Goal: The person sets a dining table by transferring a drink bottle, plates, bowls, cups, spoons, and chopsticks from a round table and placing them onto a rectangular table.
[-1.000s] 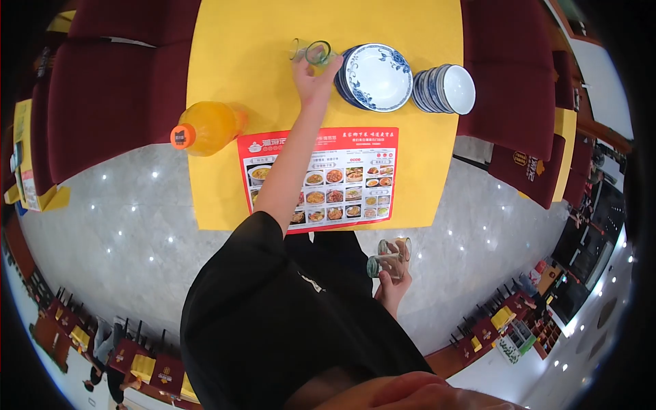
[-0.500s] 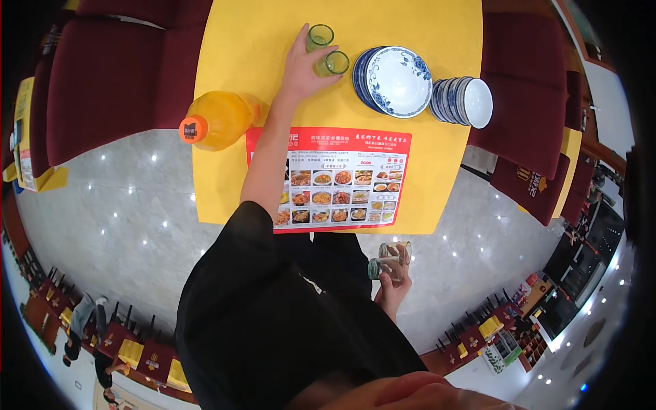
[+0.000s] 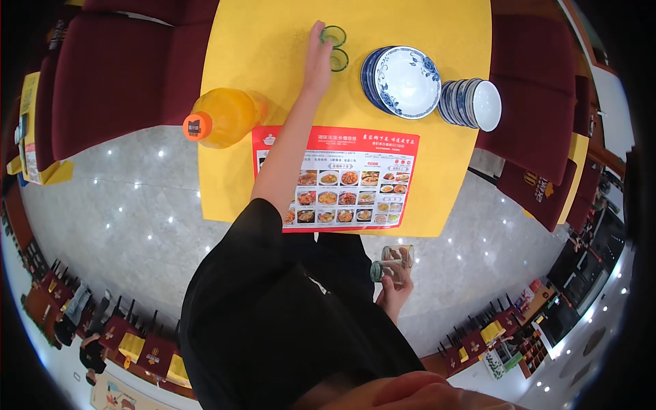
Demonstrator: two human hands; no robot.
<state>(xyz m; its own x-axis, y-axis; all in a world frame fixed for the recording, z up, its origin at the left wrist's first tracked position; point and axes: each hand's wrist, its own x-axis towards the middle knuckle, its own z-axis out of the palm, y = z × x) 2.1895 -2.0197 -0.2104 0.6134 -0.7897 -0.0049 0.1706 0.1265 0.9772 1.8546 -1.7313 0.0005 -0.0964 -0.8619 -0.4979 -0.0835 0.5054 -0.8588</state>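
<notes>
My left hand (image 3: pixel 318 63) reaches to the far part of the yellow table, at the left side of two green-tinted drinking glasses. Its fingers and thumb close around the side of the farther glass (image 3: pixel 333 36); part of the grip is hidden. Just nearer to me, the second glass (image 3: pixel 338 60) stands close against this hand. Low at my right side, beyond the table's near edge, my right hand (image 3: pixel 394 294) is wrapped round two clear drinking glasses (image 3: pixel 398 256), held tilted side by side.
An orange juice bottle (image 3: pixel 229 116) stands left on the yellow table (image 3: pixel 273 41). A red-and-white menu sheet (image 3: pixel 348 160) lies near the front edge. Blue-and-white plates (image 3: pixel 408 82) and stacked bowls (image 3: pixel 486 106) are on the right. Maroon chairs (image 3: pixel 113 82) flank both sides.
My left hand has turned more edge-on and shifted to the left side of the green glasses, which now sit nearly in line. The view has shifted slightly. My right hand keeps its two glasses.
</notes>
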